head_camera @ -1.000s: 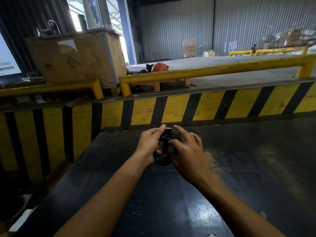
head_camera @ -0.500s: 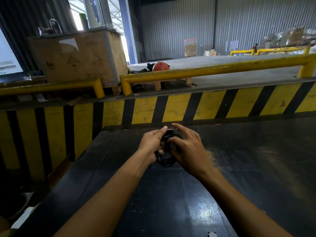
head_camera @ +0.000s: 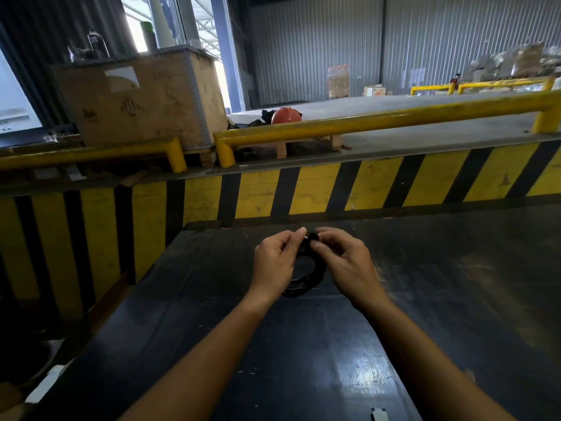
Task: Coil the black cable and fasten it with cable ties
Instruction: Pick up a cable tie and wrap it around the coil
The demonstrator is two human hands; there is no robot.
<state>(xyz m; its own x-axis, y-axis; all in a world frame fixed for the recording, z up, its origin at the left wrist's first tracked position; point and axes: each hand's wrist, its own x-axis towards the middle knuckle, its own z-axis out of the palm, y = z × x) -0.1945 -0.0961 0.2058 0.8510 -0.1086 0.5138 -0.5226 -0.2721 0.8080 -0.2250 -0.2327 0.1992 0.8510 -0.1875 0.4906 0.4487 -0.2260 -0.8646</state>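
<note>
Both hands, left hand (head_camera: 273,262) and right hand (head_camera: 346,265), pinch the top of the black cable (head_camera: 306,278) coil; its loop hangs lengthwise toward the dark surface (head_camera: 440,299).

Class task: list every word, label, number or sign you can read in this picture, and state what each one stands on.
No text can be read.
Wooden crate: white label and dark stencilled marks, too blurred to read.
White panel at far left: dark lines of print, blurred.
Papers on the corrugated wall: too small.
Cardboard box with red marks: unreadable.
Coiled black cable between the hands: no marking shows.
</note>
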